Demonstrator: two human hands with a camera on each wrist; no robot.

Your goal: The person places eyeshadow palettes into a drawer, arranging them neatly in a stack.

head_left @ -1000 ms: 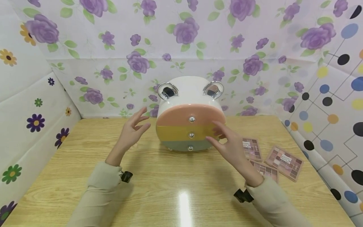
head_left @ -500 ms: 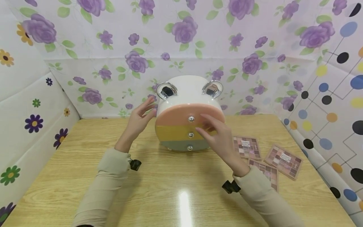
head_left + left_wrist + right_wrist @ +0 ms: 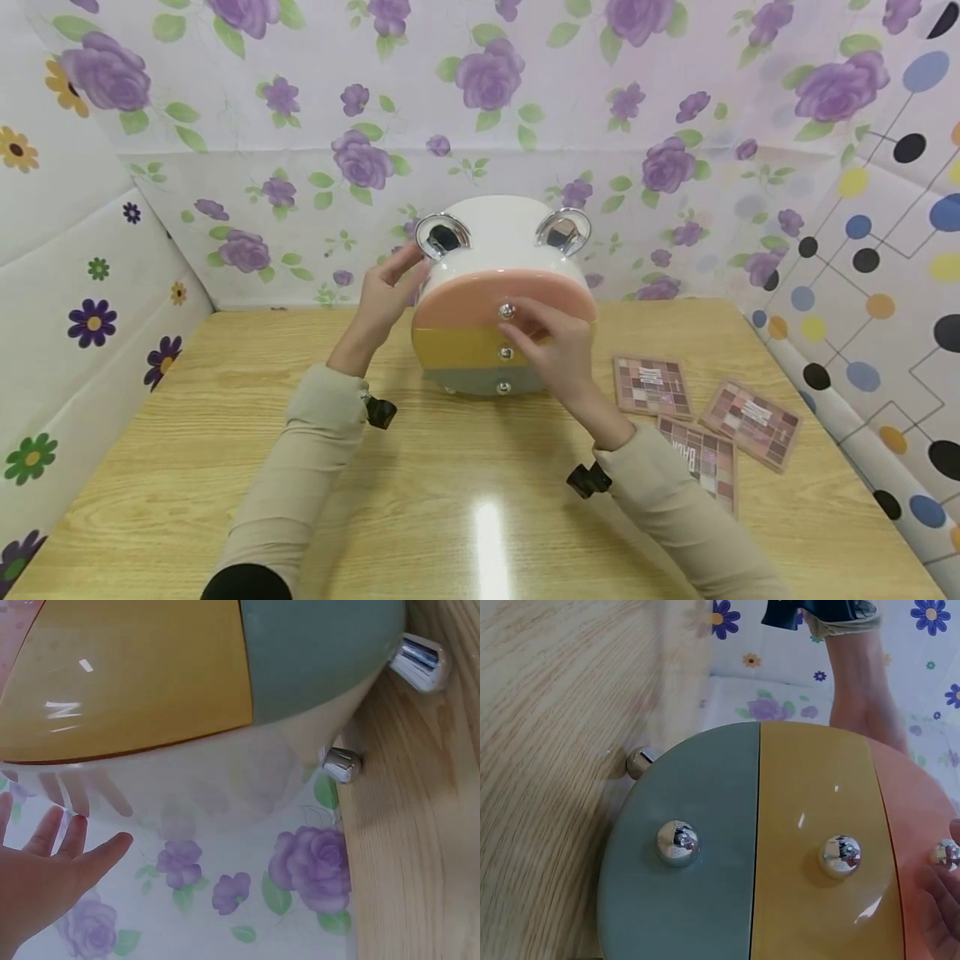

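Note:
A rounded white cabinet point(image 3: 498, 233) with silver-rimmed eyes has a pink top drawer point(image 3: 457, 302), a yellow middle drawer point(image 3: 457, 348) and a grey-green bottom drawer point(image 3: 468, 380), each with a silver knob. My right hand point(image 3: 558, 346) is at the pink drawer's knob point(image 3: 946, 855), finger and thumb spread on either side of it; firm contact cannot be told. By the cabinet's left side, below one eye, is my left hand point(image 3: 381, 304). Its fingers point(image 3: 71, 836) are spread beside the glossy white side point(image 3: 225, 776), which mirrors them.
Three makeup palettes lie on the wooden table point(image 3: 420, 500) to the right: one near the cabinet point(image 3: 651, 386), one in front point(image 3: 701, 458), one farther right point(image 3: 752, 423). Flowered cloth point(image 3: 300, 225) hangs behind.
My right hand has moved left across the drawer fronts to the top knob. My left hand has moved right and up to the cabinet's side. The cabinet and palettes have stayed put.

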